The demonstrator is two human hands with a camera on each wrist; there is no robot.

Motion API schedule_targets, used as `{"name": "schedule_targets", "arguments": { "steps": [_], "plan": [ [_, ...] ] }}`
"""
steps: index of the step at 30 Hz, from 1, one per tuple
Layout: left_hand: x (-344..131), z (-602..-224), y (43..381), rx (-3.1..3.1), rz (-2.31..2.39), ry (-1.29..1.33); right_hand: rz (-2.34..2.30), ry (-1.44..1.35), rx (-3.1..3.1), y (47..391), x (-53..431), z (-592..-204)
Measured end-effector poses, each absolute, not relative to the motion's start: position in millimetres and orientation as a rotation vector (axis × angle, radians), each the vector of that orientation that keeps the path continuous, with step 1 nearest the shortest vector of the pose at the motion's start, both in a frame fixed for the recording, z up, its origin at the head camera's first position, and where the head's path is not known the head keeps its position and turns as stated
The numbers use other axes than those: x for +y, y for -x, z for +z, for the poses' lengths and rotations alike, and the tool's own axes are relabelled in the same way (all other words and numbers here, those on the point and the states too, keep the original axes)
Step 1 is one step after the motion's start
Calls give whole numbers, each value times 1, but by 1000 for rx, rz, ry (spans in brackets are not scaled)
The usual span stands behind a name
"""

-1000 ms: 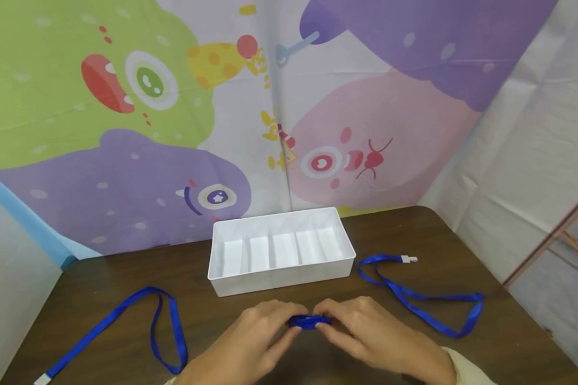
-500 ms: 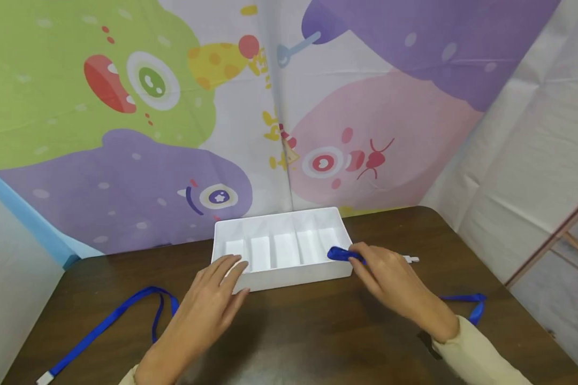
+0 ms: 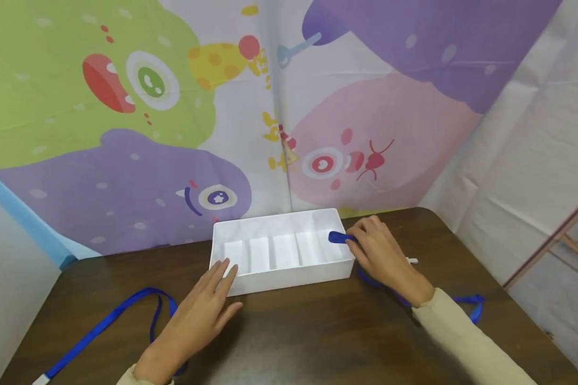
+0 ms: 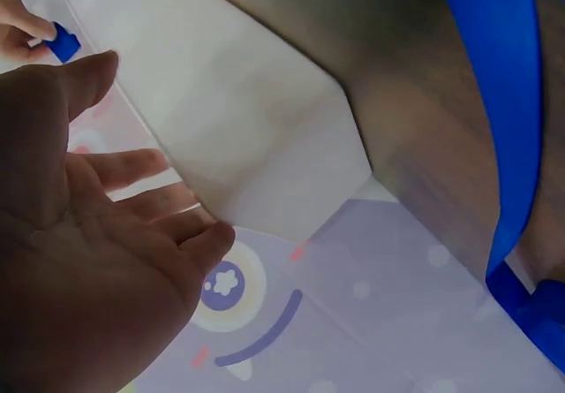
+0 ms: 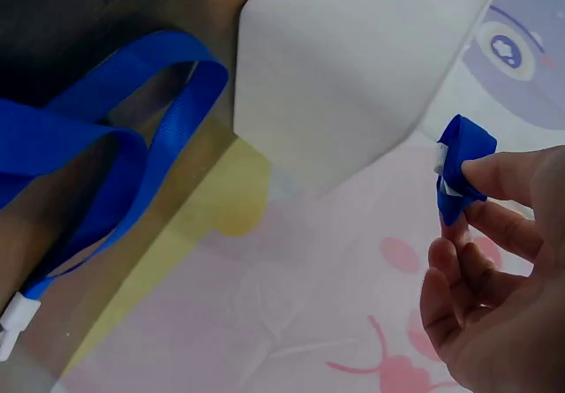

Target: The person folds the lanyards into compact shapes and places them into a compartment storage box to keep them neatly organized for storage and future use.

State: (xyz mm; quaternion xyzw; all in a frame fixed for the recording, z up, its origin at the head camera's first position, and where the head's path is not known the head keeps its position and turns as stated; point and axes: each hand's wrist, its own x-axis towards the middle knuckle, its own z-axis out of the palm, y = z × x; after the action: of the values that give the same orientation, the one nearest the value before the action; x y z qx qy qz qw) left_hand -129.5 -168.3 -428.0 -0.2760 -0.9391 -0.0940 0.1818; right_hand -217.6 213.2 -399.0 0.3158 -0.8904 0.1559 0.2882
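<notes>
The folded blue strap (image 5: 468, 159) is a small, shiny bundle. It is rolled into flat loops, and bits of white peek out at its side. It is up in the air at the right end of the white box (image 3: 289, 278), and from the head camera it shows over the last slot on the right. The white box is long, with five slots in a row.

The right hand (image 3: 378, 251) holds the folded blue strap. It reaches in at the right end of the white box, and its thumb and pointing finger pinch the bundle near one end. Its other fingers are bent. Its arm, in a cream sleeve (image 3: 467, 334), comes from the front right of the white box.

The left hand (image 3: 199, 305) is at the front left corner of the white box. It holds nothing. Its fingers are spread and a bit bent, with the thumb out to the side. The tips are right by the rim, but I can't tell if they touch it.

A loose blue strap (image 3: 93, 332) lies left of the white box, partly hidden by the left arm. Another blue strap (image 5: 181, 115), with a white clip (image 3: 412, 260), lies to the right of the white box, partly under the right arm in the head view.
</notes>
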Motion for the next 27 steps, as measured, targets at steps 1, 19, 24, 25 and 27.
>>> {"name": "schedule_targets", "arguments": {
  "steps": [1, 19, 24, 25, 27],
  "plan": [
    [-168, -429, 129, -2661, -257, 789, 405, -843, -2393, 221, 212, -400],
    [-176, -424, 128, -2783, -256, 887, 174, -930, -2515, 261, 196, -418],
    [-177, -422, 128, -2833, -253, 881, 201, -928, -2606, 269, 195, -419],
    [-177, -422, 128, -2835, -254, 880, 213, -922, -2634, 270, 194, -419],
    [-177, -423, 128, -2834, -255, 879, 232, -904, -2689, 270, 194, -419]
  ]
}}
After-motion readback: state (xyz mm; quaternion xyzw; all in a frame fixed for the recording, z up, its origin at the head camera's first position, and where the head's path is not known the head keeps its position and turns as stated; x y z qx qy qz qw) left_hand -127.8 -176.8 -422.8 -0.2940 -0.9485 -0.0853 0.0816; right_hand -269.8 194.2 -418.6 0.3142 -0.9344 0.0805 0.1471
